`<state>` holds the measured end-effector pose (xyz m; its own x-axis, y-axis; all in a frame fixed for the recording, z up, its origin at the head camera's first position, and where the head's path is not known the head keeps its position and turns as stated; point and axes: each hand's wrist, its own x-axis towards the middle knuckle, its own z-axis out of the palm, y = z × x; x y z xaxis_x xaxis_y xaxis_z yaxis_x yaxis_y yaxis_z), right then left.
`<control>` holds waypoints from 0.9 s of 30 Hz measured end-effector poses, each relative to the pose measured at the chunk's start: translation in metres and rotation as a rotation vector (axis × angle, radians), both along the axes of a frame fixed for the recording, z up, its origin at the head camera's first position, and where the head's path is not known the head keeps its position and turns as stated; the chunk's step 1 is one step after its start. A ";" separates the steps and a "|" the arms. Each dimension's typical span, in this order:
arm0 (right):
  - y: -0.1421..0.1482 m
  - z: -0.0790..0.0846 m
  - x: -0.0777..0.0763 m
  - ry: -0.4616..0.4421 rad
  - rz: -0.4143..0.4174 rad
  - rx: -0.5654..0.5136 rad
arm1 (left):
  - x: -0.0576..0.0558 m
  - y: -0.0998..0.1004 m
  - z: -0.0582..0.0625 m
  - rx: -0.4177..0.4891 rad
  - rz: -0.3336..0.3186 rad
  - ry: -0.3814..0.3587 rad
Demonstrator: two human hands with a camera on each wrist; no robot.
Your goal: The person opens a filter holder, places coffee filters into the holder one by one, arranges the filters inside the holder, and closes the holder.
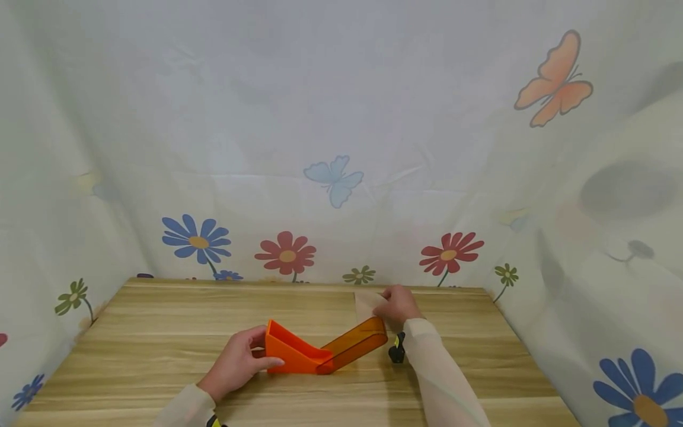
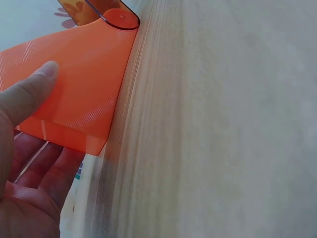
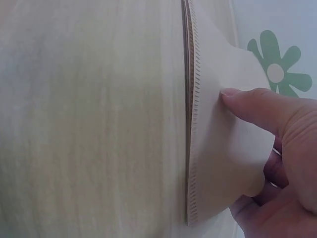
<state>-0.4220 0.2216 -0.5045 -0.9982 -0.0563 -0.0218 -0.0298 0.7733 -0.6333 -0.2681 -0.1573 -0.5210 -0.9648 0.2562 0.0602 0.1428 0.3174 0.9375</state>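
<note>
An orange coffee filter holder (image 1: 290, 354) stands on the table in front of me, its amber see-through lid (image 1: 357, 345) swung open to the right. My left hand (image 1: 239, 358) grips the holder's left end, the thumb on the near side and the fingers round the back. Behind the lid, my right hand (image 1: 399, 305) pinches a small stack of pale paper coffee filters (image 3: 223, 144). In the right wrist view the thumb lies on the top filter, with fingers beneath. Their crimped edge (image 3: 194, 124) stands along the wooden surface.
The wood-grain table (image 1: 187, 314) reaches back to a white curtain (image 1: 256, 118) printed with flowers and butterflies, which also hangs at both sides. A black strap piece (image 1: 396, 350) sits by the right wrist.
</note>
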 end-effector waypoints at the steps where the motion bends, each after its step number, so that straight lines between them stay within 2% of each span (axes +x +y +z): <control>1: 0.001 -0.001 -0.001 0.003 0.008 -0.003 | 0.000 0.000 0.000 0.002 -0.001 0.000; 10: 0.012 -0.001 -0.005 -0.035 0.051 -0.060 | 0.000 0.000 -0.001 0.008 -0.004 0.006; 16: 0.021 0.004 -0.008 -0.019 0.081 -0.072 | 0.001 -0.001 -0.001 0.005 0.000 0.011; 20: 0.026 0.012 -0.006 -0.013 0.102 -0.079 | 0.002 0.000 0.000 -0.002 0.002 0.013; 27: 0.029 0.034 0.002 -0.054 0.134 -0.125 | 0.002 0.000 -0.001 -0.010 0.007 0.011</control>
